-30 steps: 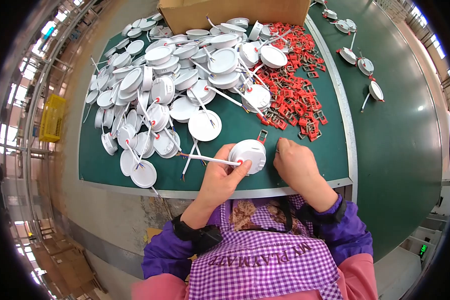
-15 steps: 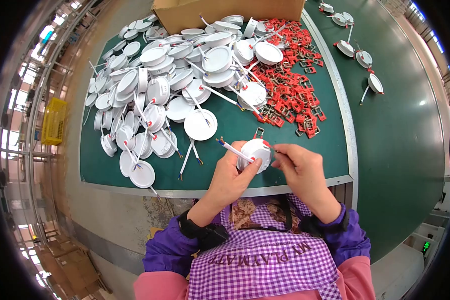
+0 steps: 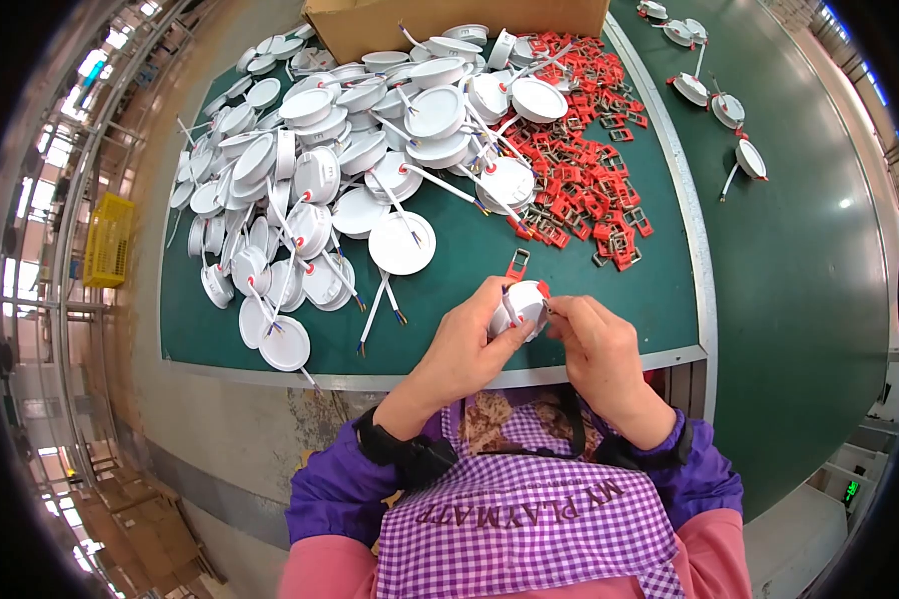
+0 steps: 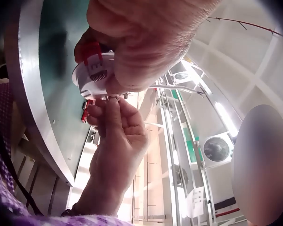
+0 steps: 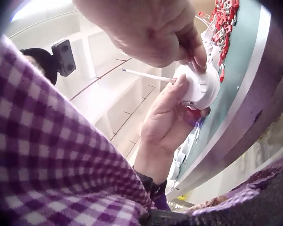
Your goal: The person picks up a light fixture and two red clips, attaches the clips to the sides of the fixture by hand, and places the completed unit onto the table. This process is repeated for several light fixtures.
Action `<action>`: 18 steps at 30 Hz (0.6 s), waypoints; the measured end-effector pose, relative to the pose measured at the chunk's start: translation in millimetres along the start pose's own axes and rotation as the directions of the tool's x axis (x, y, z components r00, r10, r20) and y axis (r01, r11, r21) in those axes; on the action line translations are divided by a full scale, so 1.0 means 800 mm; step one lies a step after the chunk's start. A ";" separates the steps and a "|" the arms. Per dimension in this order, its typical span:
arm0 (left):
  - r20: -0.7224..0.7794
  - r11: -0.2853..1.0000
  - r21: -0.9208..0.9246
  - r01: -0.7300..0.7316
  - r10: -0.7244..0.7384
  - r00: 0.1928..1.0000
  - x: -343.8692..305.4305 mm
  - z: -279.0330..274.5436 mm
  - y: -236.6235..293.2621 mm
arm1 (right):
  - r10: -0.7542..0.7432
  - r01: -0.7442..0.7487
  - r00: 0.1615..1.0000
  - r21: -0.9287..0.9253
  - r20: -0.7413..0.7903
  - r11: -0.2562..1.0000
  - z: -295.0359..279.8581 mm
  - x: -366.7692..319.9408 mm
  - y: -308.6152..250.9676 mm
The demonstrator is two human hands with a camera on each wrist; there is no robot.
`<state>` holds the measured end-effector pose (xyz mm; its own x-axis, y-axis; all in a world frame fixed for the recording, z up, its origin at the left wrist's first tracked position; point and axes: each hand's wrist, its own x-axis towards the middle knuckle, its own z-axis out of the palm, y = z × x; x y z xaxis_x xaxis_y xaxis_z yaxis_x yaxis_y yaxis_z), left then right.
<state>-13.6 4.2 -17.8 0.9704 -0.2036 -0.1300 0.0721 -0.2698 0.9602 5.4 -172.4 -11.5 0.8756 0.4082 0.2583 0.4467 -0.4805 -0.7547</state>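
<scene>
Moved: since the earlier frame, the held lamp point(image 3: 530, 305) has turned and shifted a little right, its cable point(image 5: 146, 75) swinging round; the right fingertips have come in to its edge

Held lamp: one, white, just below the centre of the frame, over the table point(image 3: 659, 304), with one red clip point(image 3: 543, 289) at its rim

Left hand point(image 3: 461, 349): thumb and fingers curled round the lamp, gripping it

Right hand point(image 3: 609, 364): thumb and fingertips pinched together on a small piece point(image 4: 116, 98), mostly hidden, at the lamp's edge

Loose clip point(image 3: 517, 264): one, just above the held lamp

Clip heap point(image 3: 589, 185): red and metal, upper centre-right, too many to count

Lamp pile point(image 3: 318, 175): white, upper left to centre, too overlapped to count

Right-hand surface point(image 3: 799, 260): green, six lamps point(image 3: 751, 160) towards its upper end

Containers: one cardboard box point(image 3: 459, 25) at top centre, one yellow crate point(image 3: 108, 240) at left

Writing: "MY PLAYMAT…" upside down on the checked apron point(image 3: 529, 529), last letter unclear; green display point(image 3: 851, 491) lower right, unreadable
</scene>
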 end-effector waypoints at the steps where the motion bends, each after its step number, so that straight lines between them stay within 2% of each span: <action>1: 0.000 1.000 -0.001 0.001 -0.001 1.000 0.000 -0.001 0.001 | 0.008 -0.008 1.000 0.028 -0.006 1.000 0.000 -0.001 -0.001; 2: 0.023 1.000 -0.004 0.025 -0.025 0.999 0.001 -0.002 0.002 | 0.009 -0.008 1.000 0.028 -0.006 1.000 0.001 -0.001 0.001; 3: 0.045 0.999 -0.007 0.050 -0.050 0.998 0.001 -0.003 0.003 | 0.065 -0.065 0.998 0.102 0.009 0.993 0.001 -0.001 0.004; 5: 0.050 0.998 -0.065 0.019 -0.016 0.999 0.000 0.001 -0.007 | 0.117 -0.120 0.993 0.175 0.030 0.977 -0.004 -0.001 0.008; 7: 0.047 0.993 -0.120 -0.014 0.020 0.999 -0.003 0.002 -0.008 | 0.288 -0.303 0.953 0.272 0.093 0.913 -0.016 0.003 0.007; 8: 0.077 0.982 -0.186 0.022 -0.008 0.997 -0.005 0.003 -0.003 | 0.283 -0.298 0.954 0.271 0.094 0.915 -0.021 0.005 0.005; 10: 0.111 0.966 -0.252 0.062 -0.035 0.993 -0.007 0.004 0.006 | 0.378 -0.420 0.907 0.395 0.185 0.817 -0.030 0.002 -0.001; 11: 0.129 0.968 -0.238 0.079 -0.049 0.990 -0.006 0.005 0.011 | 0.348 -0.410 0.911 0.406 0.220 0.817 -0.032 0.001 -0.003; 16: 0.152 0.967 -0.236 0.101 -0.066 0.986 -0.002 0.012 0.016 | 0.387 -0.445 0.895 0.383 0.221 0.810 -0.043 0.001 -0.002; 18: 0.149 0.978 -0.207 0.028 0.003 0.989 -0.002 0.014 0.016 | 0.403 -0.456 0.890 0.355 0.214 0.816 -0.047 -0.001 -0.002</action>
<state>-16.9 -9.3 -8.2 0.9254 -0.3425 -0.1621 0.1450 -0.0751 0.9866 11.0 -201.4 12.4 0.9198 0.3355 -0.2037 -0.0997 -0.3023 -0.9480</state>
